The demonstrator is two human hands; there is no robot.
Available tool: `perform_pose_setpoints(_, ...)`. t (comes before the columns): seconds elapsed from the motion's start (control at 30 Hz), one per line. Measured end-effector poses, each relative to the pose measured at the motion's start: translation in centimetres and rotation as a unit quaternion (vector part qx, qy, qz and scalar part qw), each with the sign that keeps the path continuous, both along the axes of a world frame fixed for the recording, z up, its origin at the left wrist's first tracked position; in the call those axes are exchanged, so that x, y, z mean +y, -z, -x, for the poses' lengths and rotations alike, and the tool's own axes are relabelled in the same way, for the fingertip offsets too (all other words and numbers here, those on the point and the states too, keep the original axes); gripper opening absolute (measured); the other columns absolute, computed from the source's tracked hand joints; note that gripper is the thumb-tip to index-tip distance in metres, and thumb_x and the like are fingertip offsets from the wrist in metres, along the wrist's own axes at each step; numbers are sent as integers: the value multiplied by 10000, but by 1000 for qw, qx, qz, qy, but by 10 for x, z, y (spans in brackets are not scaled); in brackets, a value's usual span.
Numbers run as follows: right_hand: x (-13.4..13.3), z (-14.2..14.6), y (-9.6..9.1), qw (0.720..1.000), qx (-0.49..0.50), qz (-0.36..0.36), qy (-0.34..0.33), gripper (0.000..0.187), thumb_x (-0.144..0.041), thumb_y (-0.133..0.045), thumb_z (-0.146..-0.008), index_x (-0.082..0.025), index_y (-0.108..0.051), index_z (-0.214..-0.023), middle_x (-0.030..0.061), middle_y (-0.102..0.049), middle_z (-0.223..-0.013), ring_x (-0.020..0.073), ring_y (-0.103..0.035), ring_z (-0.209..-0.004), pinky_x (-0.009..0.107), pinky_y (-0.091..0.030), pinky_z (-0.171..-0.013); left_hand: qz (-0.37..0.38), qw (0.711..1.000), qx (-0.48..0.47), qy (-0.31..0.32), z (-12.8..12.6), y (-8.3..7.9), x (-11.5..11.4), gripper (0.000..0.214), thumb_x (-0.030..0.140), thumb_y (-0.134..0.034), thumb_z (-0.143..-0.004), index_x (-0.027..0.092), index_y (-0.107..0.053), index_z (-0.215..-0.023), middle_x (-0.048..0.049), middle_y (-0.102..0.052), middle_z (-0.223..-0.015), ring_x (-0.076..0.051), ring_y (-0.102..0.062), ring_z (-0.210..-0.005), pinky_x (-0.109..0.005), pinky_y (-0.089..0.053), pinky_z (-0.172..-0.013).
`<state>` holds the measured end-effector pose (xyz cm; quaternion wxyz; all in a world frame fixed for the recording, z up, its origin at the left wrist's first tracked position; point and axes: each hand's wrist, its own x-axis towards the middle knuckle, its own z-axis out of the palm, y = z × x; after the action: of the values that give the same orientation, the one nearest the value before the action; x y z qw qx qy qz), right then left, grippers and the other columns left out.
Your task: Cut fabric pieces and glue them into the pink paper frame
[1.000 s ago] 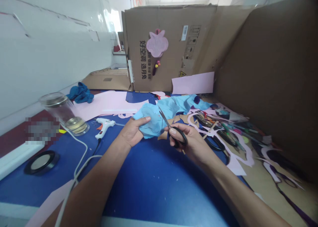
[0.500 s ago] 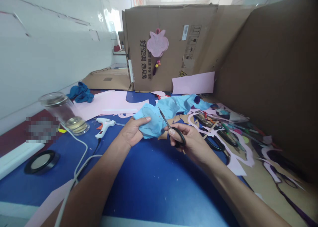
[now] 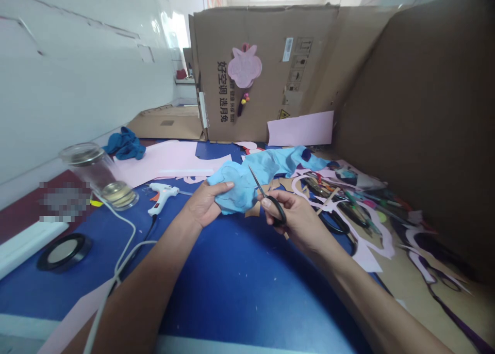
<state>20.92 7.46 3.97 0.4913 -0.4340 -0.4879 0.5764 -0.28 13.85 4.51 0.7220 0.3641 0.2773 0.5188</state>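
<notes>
My left hand (image 3: 204, 202) pinches a piece of light blue cloth (image 3: 236, 191) by its left side, thumb on top. A faint curved outline shows on the cloth. In my right hand (image 3: 290, 212) is a pair of scissors (image 3: 275, 209) with black handles, the fingers wrapped around them. The blades look closed and point up and away, just beside the cloth's right edge. Whether they touch it I cannot tell. Behind the blades, a longer stretch of light blue fabric (image 3: 276, 163) lies crumpled on the blue table (image 3: 232, 292).
A white glue gun (image 3: 162, 195), a clear lidded jar (image 3: 100, 176) and a black tape roll (image 3: 64, 252) are on the left, with white cables. Pink paper cutouts (image 3: 367, 251) and tools crowd the right. Cardboard walls (image 3: 266, 39) enclose the back and right.
The scissors have shifted slightly, their tips a little farther right of the held cloth. My left hand keeps its grip, and the rest stays in place.
</notes>
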Motion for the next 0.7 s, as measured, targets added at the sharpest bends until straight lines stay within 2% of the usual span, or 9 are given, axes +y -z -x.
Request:
perform_pose_setpoints(0.1, 3, -1, 0, 999, -18, 3, 40, 517, -607, -942, -727, -199, -782, -1002, 2, -682, -683, 130, -521, -572, 223, -327, -444, -4, 1000, 10, -5, 1, 0, 0, 578, 90, -878, -694, 163, -775, -1258, -129, -841, -1029, -321, -820, -925, -514, -643, -967)
perform_pose_setpoints(0.2, 9, -7, 1, 995, -39, 6, 92, 587, -619, -958, -685, -210, -789, -1070, 35, -756, -769, 152, -554, -616, 241, -335, -477, -5, 1000, 29, 2, 1, 0, 0, 412, 101, -877, -698, 143, -810, -1102, -140, -837, -1014, -324, -817, -937, -516, -637, -980)
perform_pose_setpoints(0.27, 12, -12, 3, 993, -47, 0, 105, 588, -640, -938, -706, -220, -803, -1094, 47, -773, -798, 176, -590, -667, 257, -349, -509, -9, 999, 39, 21, 1, 0, -2, 338, 100, -865, -709, 128, -819, -1043, -159, -833, -1024, -341, -809, -981, -518, -625, -1001)
perform_pose_setpoints(0.37, 15, -20, 3, 994, -47, -28, 99, 509, -653, -887, -779, -223, -823, -1044, 37, -742, -790, 186, -606, -727, 270, -358, -550, -12, 998, 46, 51, 0, 0, -3, 312, 93, -849, -713, 120, -828, -1023, -162, -830, -1019, -337, -803, -982, -499, -622, -990)
perform_pose_setpoints(0.47, 15, -23, 0, 995, -16, -22, 93, 487, -660, -850, -820, -212, -821, -1008, 28, -704, -811, 163, -569, -715, 279, -394, -587, -17, 996, 53, 70, 0, -1, -5, 261, 103, -851, -707, 120, -828, -966, -140, -823, -957, -303, -796, -895, -464, -628, -932)
perform_pose_setpoints(0.6, 13, -19, -8, 996, 43, -10, 72, 396, -504, -967, -702, -217, -756, -876, 46, -750, -975, 175, -631, -811, 310, -497, -708, -22, 994, 67, 80, 0, -2, -6, 244, 113, -865, -699, 129, -830, -940, -113, -814, -906, -259, -777, -825, -405, -627, -859)
perform_pose_setpoints(0.7, 12, -17, -11, 996, 57, -18, 64, 399, -403, -999, -640, -225, -689, -817, 27, -754, -960, 161, -621, -777, 318, -498, -710, -40, 991, 64, 112, -1, -2, -8, 258, 112, -864, -712, 145, -832, -965, -104, -817, -907, -265, -782, -827, -408, -624, -853)
